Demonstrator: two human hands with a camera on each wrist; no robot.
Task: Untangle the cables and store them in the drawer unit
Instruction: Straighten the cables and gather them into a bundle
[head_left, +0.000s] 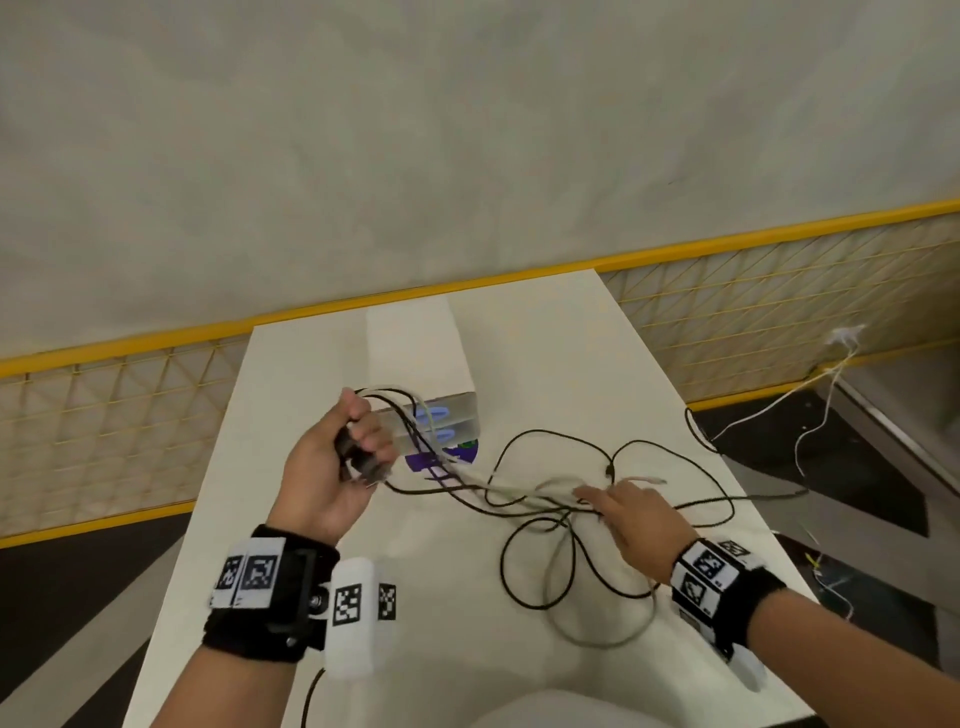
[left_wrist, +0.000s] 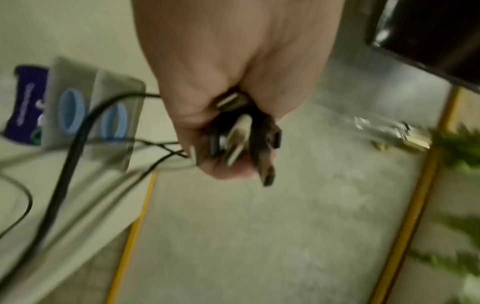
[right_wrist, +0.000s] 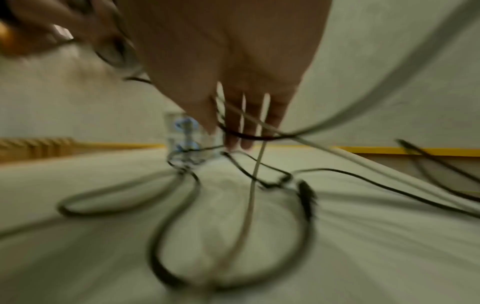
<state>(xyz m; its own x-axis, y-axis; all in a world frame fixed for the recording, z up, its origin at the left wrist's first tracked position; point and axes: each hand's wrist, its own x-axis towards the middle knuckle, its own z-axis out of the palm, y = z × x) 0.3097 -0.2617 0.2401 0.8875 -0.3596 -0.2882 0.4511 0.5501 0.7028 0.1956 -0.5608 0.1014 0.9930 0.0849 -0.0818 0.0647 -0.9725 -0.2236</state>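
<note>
Black and white cables (head_left: 561, 525) lie tangled in loops across the white table (head_left: 545, 338). My left hand (head_left: 358, 441) is raised over the table's left part and grips a bunch of cable plugs (left_wrist: 241, 135); their cords trail right into the tangle. My right hand (head_left: 602, 499) lies in the knot with straight, spread fingers (right_wrist: 246, 131), and black and white strands run across and between them. The translucent drawer unit (head_left: 447, 415) with blue handles stands just beyond my left hand; it also shows in the left wrist view (left_wrist: 91, 111) and the right wrist view (right_wrist: 187, 135).
A purple item (head_left: 441, 460) lies in front of the drawer unit. A yellow mesh fence (head_left: 779, 312) runs behind the table. White wires (head_left: 821, 395) hang at the right. One black cable (head_left: 311, 696) drops off the table's near edge.
</note>
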